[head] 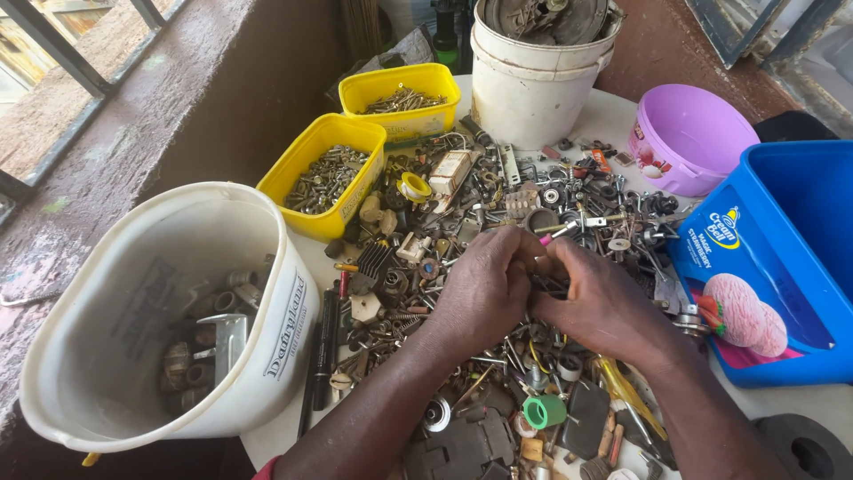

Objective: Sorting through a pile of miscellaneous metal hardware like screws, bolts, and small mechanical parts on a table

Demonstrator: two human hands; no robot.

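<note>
My left hand point(484, 289) and my right hand point(604, 302) meet over the middle of a wide heap of small metal parts point(462, 222) on a white table. Their fingertips press together on a small dark metal piece point(549, 284) between them; what kind of part it is I cannot tell. Screws, springs, washers and brackets lie all round both hands. A green plastic ring point(544, 411) sits just below the hands.
Left stands a big white tub point(267, 231) with metal fittings. Two yellow tubs point(306, 151) point(395, 82) of screws sit behind it. A white bucket point(533, 93) is at the back, a purple bowl point(702, 120) and a blue tub point(800, 204) at right.
</note>
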